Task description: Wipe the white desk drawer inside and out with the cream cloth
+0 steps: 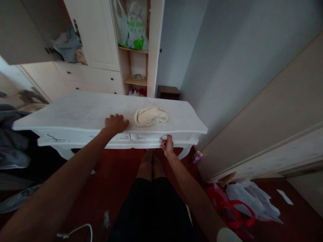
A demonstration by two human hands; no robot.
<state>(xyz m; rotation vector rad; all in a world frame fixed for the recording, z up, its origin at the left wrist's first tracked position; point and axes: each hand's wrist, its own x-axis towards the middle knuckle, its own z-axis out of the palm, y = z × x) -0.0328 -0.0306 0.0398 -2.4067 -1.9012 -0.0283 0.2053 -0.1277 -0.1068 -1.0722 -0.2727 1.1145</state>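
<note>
A white dressing table with two carved front drawers stands before me. My left hand lies flat on its top near the front edge, thumb apart from the fingers, holding nothing. At the right drawer, my right hand has its fingers closed around a pale round drawer knob, which they partly cover. This drawer looks closed. A crumpled cream cloth rests on the tabletop between and beyond my hands, touched by neither.
Behind the table is a white wardrobe with plastic bags on a shelf. A red bag and a white plastic bag lie on the floor at right. A white cable is at lower left. Dark fabric sits at left.
</note>
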